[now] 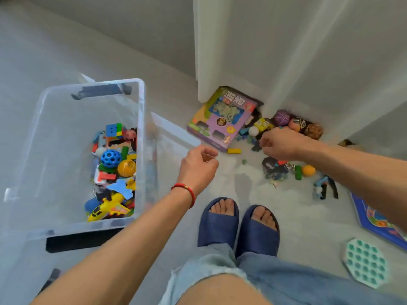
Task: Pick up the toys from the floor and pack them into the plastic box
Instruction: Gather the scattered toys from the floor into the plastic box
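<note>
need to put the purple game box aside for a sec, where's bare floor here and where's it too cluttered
Bare floor lies between the plastic box and the purple game box, running back to the wall. Another bare patch sits right of the slippers, before the teal pop mat. The corner around the right hand is crowded with small toys.

I see a clear plastic box [141, 119], its walls glossy and see-through. The plane [108, 209] inside looks like shiny yellow plastic, and the blue ball [110, 158] is matt and full of holes. The floor [286, 216] is pale, smooth and dull. The game box [222, 119] looks like printed cardboard. My slippers [237, 225] seem matt, soft foam, and my shorts [286, 280] are frayed denim.
</note>
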`<state>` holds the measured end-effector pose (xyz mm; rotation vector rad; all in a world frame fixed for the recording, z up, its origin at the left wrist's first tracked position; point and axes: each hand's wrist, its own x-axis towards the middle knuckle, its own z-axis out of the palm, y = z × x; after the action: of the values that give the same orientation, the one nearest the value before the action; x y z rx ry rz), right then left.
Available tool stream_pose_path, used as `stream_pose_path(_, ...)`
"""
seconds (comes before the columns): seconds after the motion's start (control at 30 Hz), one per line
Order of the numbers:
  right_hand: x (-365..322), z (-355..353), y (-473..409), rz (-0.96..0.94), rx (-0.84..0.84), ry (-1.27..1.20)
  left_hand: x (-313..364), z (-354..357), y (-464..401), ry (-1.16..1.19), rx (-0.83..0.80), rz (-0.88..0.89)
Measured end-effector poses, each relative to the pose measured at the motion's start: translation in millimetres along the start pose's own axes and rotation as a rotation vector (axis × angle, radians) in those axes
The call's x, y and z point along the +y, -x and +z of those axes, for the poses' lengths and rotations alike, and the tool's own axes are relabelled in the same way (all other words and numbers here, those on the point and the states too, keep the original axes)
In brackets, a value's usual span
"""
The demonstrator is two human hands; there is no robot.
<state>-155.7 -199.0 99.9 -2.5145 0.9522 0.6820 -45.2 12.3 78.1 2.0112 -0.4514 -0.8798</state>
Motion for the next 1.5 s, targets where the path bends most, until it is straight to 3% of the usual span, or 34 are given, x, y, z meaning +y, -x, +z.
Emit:
stream_pose_path(0.13, 28.8, 71.4, -37.8, -0.142, -0.018, 0.213, -24.2, 60.4, -51.5, -0.366, -0.107, 0.072)
stream_pose_path(0.2, 31.3, 107.9, -56.8, -0.166, 0.047, 0.263, -32.2, 86.1, -83.7, -0.584, -0.174, 0.22)
stream_pose_path(0.3, 24.0, 148.6, -83.0, -0.096, 0.155, 0.152, -43.3, 119.9, -128.7, -0.841, -0.295, 0.478)
stream_pose_path(0.43, 19.9, 174.6, -109.8, -0.116, 0.263, 0.019, -64.8, 145.9, -162.0, -1.002, -0.303, 0.644)
stream_pose_path(0.5, 21.9, 175.5, -114.0, -0.073, 0.288, -0.095, -72.0, 151.2, -164.7, -1.006, -0.248, 0.676)
stream_pose_path(0.63, 40.8, 160.3, -113.8, 0.259, 0.43, -0.724, -85.7, 149.5, -165.9, -0.988, -0.195, 0.7)
stream_pose_path(0.7, 59.5, 146.5, -117.0, 0.363, 0.458, -0.863, -88.1, 149.3, -166.7, -0.919, -0.182, 0.673)
stream_pose_path(0.8, 84.1, 125.4, -124.8, 0.418, 0.58, -0.698, -73.7, 153.9, -160.8, -0.677, -0.124, 0.439)
stream_pose_path(0.87, 96.9, 119.3, -133.1, 0.422, 0.648, -0.471, -56.5, 159.3, -155.6, -0.396, -0.094, 0.201)
stream_pose_path(0.93, 108.9, 119.0, -142.1, 0.454, 0.609, -0.286, -40.4, 165.1, -153.6, -0.044, -0.105, -0.034)
stream_pose_path(1.1, 125.3, 119.8, -152.6, 0.477, 0.537, -0.249, -14.1, 166.3, -151.4, 0.59, -0.173, -0.464)
stream_pose_path(1.23, 111.2, 110.1, -126.4, 0.423, 0.648, -0.464, -14.5, 163.9, -149.6, 0.798, -0.296, -0.558)
stream_pose_path(1.4, 51.9, 121.9, -68.3, 0.052, 0.41, -0.607, -17.2, 174.9, -136.8, 0.871, -0.483, -0.546)
stream_pose_path(1.5, 64.3, 127.2, -43.5, 0.167, 0.541, -0.697, -28.6, 177.1, -131.7, 0.827, -0.454, -0.564)
